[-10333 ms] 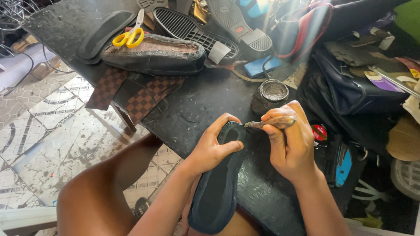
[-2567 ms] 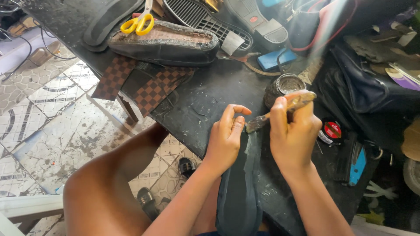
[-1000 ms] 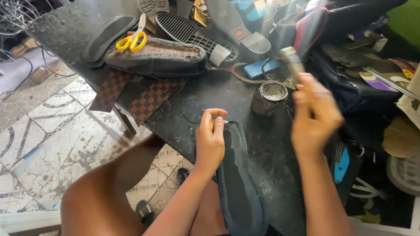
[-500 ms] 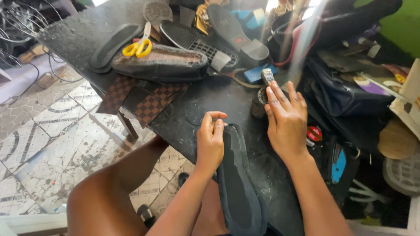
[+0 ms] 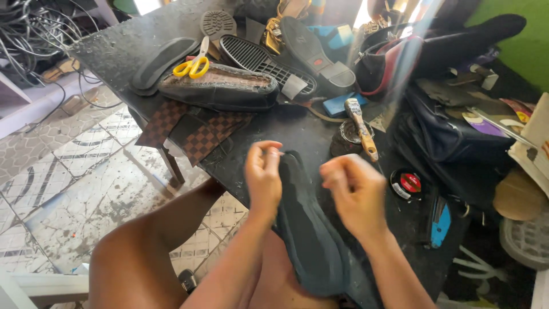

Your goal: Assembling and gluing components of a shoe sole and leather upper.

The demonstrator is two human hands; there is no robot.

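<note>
Two hands are seen from the head view over a dark shoe sole (image 5: 309,229), which lies from the bench (image 5: 257,137) edge onto the lap. The left hand (image 5: 264,177) pinches the sole's rim; the right hand (image 5: 355,191) is loosely curled, empty. The sole is best kept steadied. Right of it, a small round black tin (image 5: 406,184) with a red label is seen.

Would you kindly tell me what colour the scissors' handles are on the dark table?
Yellow: the scissors rest on a worn shoe, clearest in the head view.
</note>
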